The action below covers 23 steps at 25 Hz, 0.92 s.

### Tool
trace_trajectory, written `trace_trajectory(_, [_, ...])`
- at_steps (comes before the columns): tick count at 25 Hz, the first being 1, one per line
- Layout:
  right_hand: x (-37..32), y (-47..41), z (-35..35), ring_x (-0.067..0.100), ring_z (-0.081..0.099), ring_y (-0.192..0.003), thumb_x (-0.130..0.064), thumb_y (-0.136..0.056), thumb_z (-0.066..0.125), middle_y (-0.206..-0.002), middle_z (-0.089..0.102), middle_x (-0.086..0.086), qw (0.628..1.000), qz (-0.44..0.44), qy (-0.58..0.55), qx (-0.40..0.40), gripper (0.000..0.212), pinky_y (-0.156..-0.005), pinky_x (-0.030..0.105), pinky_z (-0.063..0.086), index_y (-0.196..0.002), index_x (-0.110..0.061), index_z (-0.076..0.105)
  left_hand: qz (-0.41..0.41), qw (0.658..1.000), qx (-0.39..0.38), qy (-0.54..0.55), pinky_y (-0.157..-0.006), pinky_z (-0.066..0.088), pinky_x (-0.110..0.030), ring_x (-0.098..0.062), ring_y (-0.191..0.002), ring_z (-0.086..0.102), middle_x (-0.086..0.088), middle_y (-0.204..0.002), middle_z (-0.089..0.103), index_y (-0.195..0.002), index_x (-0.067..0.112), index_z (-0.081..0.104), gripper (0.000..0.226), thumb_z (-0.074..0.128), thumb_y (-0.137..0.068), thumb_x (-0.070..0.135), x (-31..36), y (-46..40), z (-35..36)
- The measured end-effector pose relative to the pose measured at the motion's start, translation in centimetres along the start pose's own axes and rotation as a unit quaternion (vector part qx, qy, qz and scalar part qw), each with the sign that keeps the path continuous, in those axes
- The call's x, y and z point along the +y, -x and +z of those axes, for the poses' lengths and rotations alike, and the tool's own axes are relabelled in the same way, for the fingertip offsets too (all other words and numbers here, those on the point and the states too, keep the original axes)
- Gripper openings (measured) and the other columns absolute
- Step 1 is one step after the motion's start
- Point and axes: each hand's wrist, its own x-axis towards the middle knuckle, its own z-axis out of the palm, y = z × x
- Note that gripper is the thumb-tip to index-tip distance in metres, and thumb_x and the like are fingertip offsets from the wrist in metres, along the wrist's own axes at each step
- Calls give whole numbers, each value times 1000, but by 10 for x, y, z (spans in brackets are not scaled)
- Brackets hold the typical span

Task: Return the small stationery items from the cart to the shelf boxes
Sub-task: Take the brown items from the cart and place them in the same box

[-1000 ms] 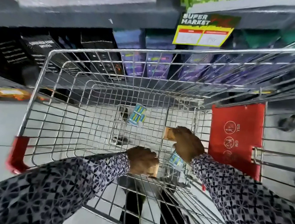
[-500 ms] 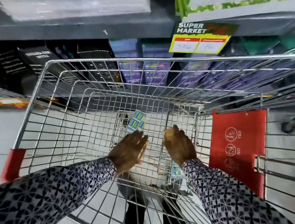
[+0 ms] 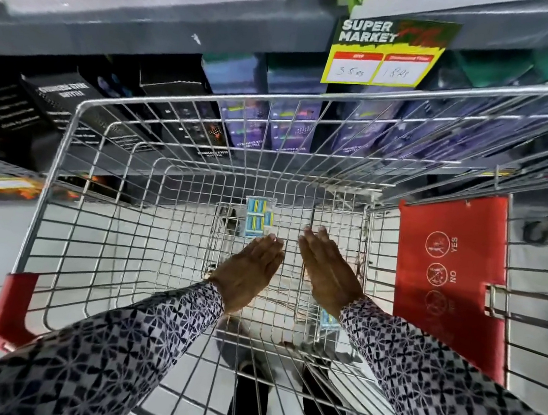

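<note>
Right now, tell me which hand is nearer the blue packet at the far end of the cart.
Left. The left hand has its fingertips just short of the blue packet, almost beneath it. The right hand is off to the packet's right, farther away.

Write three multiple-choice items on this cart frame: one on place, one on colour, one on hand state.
1. Where does the blue packet lie?
A. on the cart floor, beyond the left hand
B. on the shelf
C. in the right hand

2. What colour is the cart's seat flap?
A. green
B. red
C. black

3. How are the hands?
A. both clenched
B. one holds a packet
C. both open and flat

Key: 1 A, packet rests on the wire floor past the fingertips; 2 B, flap is plainly red; 3 C, fingers extended, nothing held.
</note>
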Motion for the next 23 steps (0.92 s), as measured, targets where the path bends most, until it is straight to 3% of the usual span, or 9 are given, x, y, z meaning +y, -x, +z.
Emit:
trace_trajectory(6, [4, -4, 2, 40, 7, -158, -1, -86, 48, -170, 10, 19, 1000, -14, 22, 3, 83, -127, 50, 18, -161, -1, 12, -10, 1000, -12, 2, -134, 13, -48, -39, -163, 7, -24, -175, 8, -165, -2, 9, 85, 59, -98, 16, -8, -7, -1])
trace_trajectory(11, [-6, 13, -46, 41, 17, -156, 6, -81, 46, -168, 20, 22, 999, -27, 1, 36, 83, -127, 49, 22, -159, 1, 21, -117, 976, 27, 180, -130, 25, -42, -32, -164, 10, -15, -177, 9, -167, 5, 9, 83, 56, -101, 22, -15, 41, -60])
trace_trajectory(14, [-33, 45, -132, 38, 21, -155, -1, -82, 48, -166, 26, 18, 996, -39, 5, 76, 80, -128, 48, 22, -158, -1, 25, -163, 963, 69, 202, -123, 41, -49, -33, -160, 25, -10, -178, 5, -168, 10, 6, 84, 56, -102, 23, -11, 99, -146])
trace_trajectory(16, [-57, 71, -199, 30, 18, -157, -4, -87, 50, -167, 27, 13, 993, -56, 2, 102, 74, -128, 43, 20, -158, -4, 29, -181, 955, 118, 203, -126, 37, -49, -32, -160, 25, -11, -178, 2, -167, 9, 7, 78, 51, -105, 25, -4, 138, -208])
trace_trajectory(18, [-78, 99, -276, 27, 14, -158, -7, -89, 56, -169, 25, 11, 988, -66, -13, 142, 74, -129, 42, 19, -158, -6, 29, -188, 938, 205, 208, -132, 10, -29, -22, -163, 13, -11, -177, 11, -166, 6, 20, 75, 57, -104, 27, 1, 183, -274])
trace_trajectory(19, [-88, 115, -316, 27, 13, -159, -9, -87, 61, -169, 24, 10, 984, -78, -15, 160, 79, -128, 42, 21, -158, -6, 29, -184, 925, 254, 214, -127, -1, -14, -16, -161, 12, -9, -175, 19, -164, 5, 28, 78, 66, -100, 27, 3, 209, -306])
trace_trajectory(21, [-105, 145, -397, 23, 14, -158, -6, -77, 68, -169, 25, 8, 969, -107, -28, 221, 88, -129, 35, 16, -157, -6, 32, -174, 893, 350, 223, -118, 0, 0, -6, -156, 15, -1, -171, 29, -160, 6, 38, 83, 79, -90, 23, 5, 261, -366])
trace_trajectory(23, [-119, 171, -478, 18, 19, -156, -7, -70, 73, -166, 32, 8, 943, -124, -23, 307, 91, -125, 21, 3, -155, -6, 39, -169, 865, 419, 217, -116, 8, 2, 1, -154, 19, 8, -167, 29, -159, 9, 41, 87, 83, -84, 17, -1, 305, -425])
